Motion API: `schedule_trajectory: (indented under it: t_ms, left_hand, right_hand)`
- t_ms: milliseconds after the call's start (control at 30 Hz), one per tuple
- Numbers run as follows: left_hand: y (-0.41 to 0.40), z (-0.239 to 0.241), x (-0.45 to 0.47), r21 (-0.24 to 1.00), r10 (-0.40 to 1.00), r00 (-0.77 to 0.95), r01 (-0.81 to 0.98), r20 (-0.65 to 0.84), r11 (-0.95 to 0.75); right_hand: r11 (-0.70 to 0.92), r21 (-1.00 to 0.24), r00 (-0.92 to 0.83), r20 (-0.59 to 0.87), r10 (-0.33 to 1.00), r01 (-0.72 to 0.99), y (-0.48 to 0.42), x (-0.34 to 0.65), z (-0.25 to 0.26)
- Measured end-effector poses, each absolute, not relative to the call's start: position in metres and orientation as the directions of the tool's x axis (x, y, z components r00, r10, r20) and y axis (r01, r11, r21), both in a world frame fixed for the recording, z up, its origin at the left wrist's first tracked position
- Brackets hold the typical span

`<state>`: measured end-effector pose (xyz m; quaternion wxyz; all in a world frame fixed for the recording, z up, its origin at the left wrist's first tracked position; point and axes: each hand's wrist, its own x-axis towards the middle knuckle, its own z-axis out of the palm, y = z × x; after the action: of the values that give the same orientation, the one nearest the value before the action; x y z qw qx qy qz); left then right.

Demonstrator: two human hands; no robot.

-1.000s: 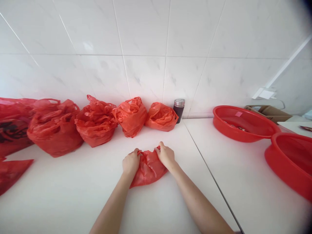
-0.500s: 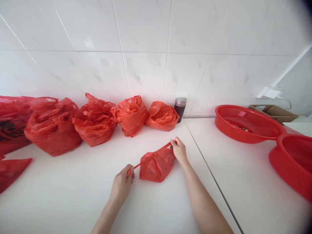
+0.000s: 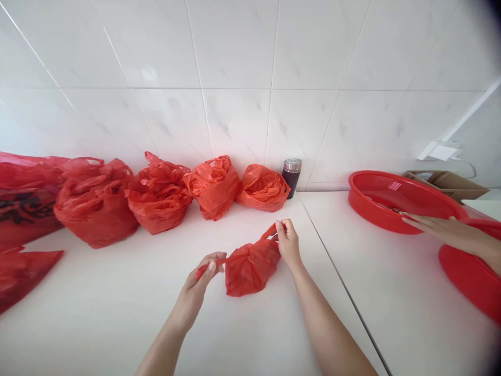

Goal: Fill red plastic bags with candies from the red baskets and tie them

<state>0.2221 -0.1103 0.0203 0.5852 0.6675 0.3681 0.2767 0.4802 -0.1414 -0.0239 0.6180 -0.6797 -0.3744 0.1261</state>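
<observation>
Small red bag [image 3: 250, 265] is lying on the white counter [image 3: 117, 308], centre front; one handle is pinched by the left hand [image 3: 199, 284], the other by the right hand [image 3: 288, 243], fingers clamped on each; handles are pulled apart to either side. Row of filled red bags [image 3: 160, 190] is stood against the tiled wall; dark flask [image 3: 291, 177] just beside them. Another person's hand [image 3: 434, 227] is rested at a red basin [image 3: 391, 201] on the right.

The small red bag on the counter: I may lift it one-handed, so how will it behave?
Probably floppy: the small red bag is thin, crumpled film. Likely light, since the left hand and right hand hold it with only pinches.
</observation>
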Motion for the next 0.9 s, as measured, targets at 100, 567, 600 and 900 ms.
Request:
schedule_trajectory:
  t_ms: [100, 567, 600, 900]
  left_hand:
    - [-0.1, 0.014, 0.243, 0.963, 0.87, 0.488, 0.189, 0.076, -0.19]
    - [-0.069, 0.063, 0.263, 0.765, 0.623, 0.782, 0.413, -0.02, -0.494]
    - [-0.059, 0.073, 0.252, 0.772, 0.651, 0.759, 0.424, -0.016, -0.474]
    - [-0.001, 0.124, 0.066, 0.746, 0.968, 0.252, 0.644, 0.0, -0.168]
  right_hand:
    - [0.144, -0.936, 0.652, 0.329, 0.684, 0.321, -0.143, 0.47, -0.017]
    - [0.148, -0.958, 0.76, 0.284, 0.585, 0.244, -0.141, 0.478, -0.034]
    - [0.135, -0.965, 0.763, 0.259, 0.593, 0.223, -0.14, 0.478, -0.037]
    - [-0.037, -0.966, 0.638, 0.142, 0.757, 0.258, -0.129, 0.467, -0.063]
